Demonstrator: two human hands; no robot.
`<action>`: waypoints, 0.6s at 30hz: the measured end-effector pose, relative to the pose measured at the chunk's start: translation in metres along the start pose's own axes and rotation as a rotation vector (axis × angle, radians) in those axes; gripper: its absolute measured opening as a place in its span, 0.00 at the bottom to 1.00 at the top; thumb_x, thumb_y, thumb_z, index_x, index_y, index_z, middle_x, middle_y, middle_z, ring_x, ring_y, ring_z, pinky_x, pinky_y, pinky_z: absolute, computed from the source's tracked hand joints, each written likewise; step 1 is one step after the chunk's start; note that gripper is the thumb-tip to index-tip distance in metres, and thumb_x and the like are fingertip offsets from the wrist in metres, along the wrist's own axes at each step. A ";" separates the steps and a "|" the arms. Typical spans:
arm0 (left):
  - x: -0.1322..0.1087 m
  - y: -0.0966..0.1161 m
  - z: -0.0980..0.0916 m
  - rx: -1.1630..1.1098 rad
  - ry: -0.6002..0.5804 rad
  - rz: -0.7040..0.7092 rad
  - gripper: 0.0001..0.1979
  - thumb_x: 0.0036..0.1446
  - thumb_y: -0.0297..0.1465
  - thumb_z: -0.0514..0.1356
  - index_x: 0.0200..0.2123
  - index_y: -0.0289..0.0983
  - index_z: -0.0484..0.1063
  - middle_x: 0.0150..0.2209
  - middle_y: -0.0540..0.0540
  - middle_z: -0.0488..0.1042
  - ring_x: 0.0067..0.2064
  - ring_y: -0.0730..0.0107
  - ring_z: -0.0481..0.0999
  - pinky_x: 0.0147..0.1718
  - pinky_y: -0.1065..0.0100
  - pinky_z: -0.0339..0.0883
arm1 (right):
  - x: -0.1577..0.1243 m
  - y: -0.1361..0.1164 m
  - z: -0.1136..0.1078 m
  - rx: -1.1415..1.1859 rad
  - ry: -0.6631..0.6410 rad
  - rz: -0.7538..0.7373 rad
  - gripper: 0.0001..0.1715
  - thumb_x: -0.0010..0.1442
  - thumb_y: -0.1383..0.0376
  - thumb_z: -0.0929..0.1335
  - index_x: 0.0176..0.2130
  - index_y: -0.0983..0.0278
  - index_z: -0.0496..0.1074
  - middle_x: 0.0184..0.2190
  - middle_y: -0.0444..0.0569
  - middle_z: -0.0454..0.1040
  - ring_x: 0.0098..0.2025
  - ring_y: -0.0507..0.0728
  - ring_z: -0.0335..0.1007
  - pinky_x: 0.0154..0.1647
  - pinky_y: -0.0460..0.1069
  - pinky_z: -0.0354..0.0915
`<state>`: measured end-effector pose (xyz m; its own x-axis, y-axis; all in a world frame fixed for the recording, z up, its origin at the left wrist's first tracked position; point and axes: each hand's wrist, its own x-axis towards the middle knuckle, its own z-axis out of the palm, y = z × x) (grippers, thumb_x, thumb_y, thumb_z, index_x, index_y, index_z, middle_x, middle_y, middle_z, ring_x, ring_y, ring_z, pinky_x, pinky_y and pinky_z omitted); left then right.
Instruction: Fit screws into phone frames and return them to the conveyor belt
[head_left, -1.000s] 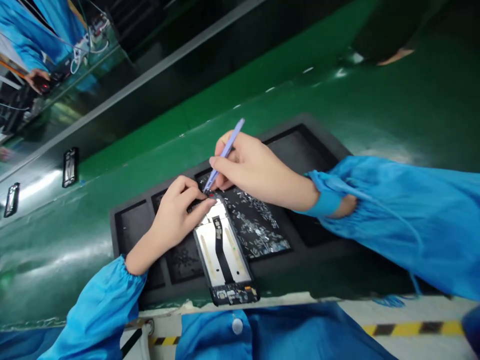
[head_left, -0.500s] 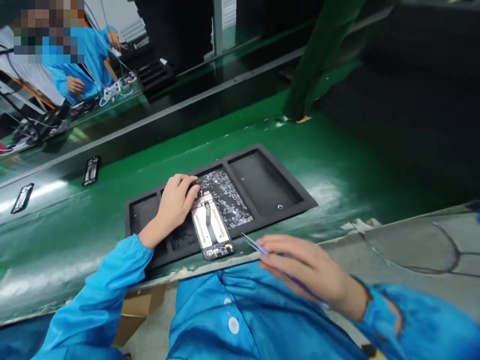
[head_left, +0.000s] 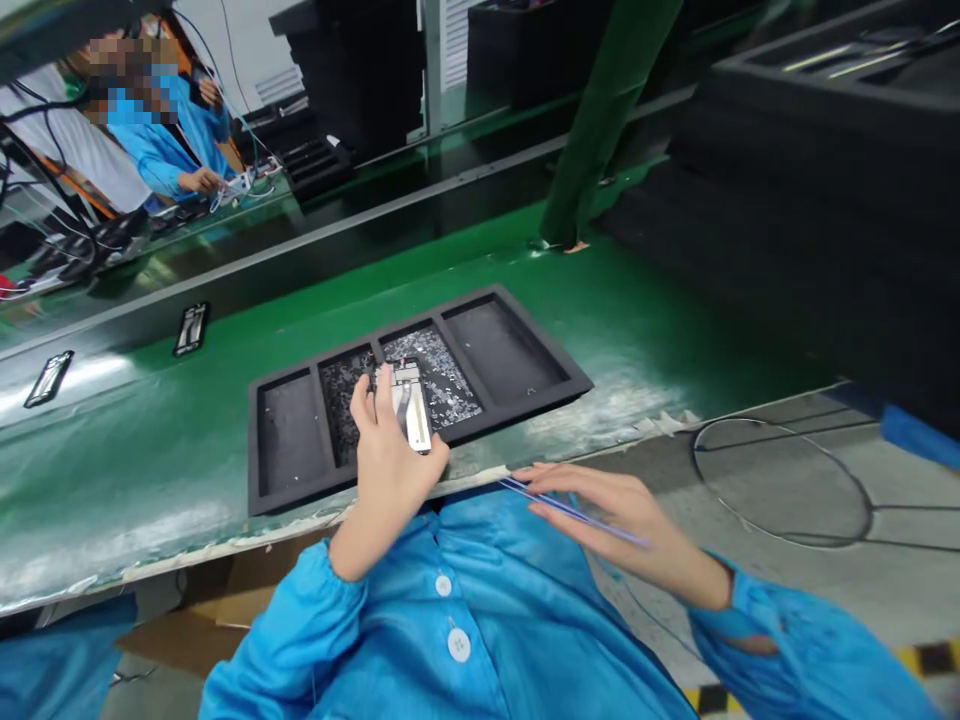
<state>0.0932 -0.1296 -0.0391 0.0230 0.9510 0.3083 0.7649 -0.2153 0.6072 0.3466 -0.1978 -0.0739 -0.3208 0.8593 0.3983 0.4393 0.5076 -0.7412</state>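
My left hand (head_left: 394, 450) grips an opened phone (head_left: 418, 420) whose inner side faces up, its fingers along the left side and the thumb by the lower end. The phone is above a black compartment tray (head_left: 345, 490); my palm hides part of it. Small silvery parts (head_left: 450, 385) lie scattered in one middle compartment, and dark small bits (head_left: 341, 390) fill the one beside it. Off the table's front edge, my right hand (head_left: 615, 510) holds a pair of purple tweezers (head_left: 570, 512), their tips pointing left toward the tray.
Two more opened phones (head_left: 191, 329) (head_left: 49, 379) lie at the left of the green table (head_left: 187, 430). A green post (head_left: 600, 120) rises behind the tray, and dark stacked trays (head_left: 787, 200) stand at right. Across the bench sits a co-worker in blue (head_left: 169, 150).
My left hand has shifted from the phone's top end to its lower left side, and the phone has moved up over the tray. The tweezers have swung lower, staying in my right hand.
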 end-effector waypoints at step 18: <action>0.325 -0.106 0.026 -0.019 0.083 -0.220 0.48 0.43 0.27 0.71 0.67 0.34 0.54 0.65 0.26 0.47 0.63 0.35 0.65 0.60 0.41 0.58 | 0.054 -0.002 -0.038 0.300 -0.360 0.316 0.10 0.64 0.61 0.72 0.43 0.61 0.82 0.42 0.55 0.84 0.47 0.64 0.82 0.49 0.52 0.76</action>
<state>0.0365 0.2079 -0.0218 -0.1964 0.9543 0.2252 0.7332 -0.0095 0.6799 0.3603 -0.1503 -0.0300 -0.5013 0.8644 -0.0383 0.3193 0.1436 -0.9367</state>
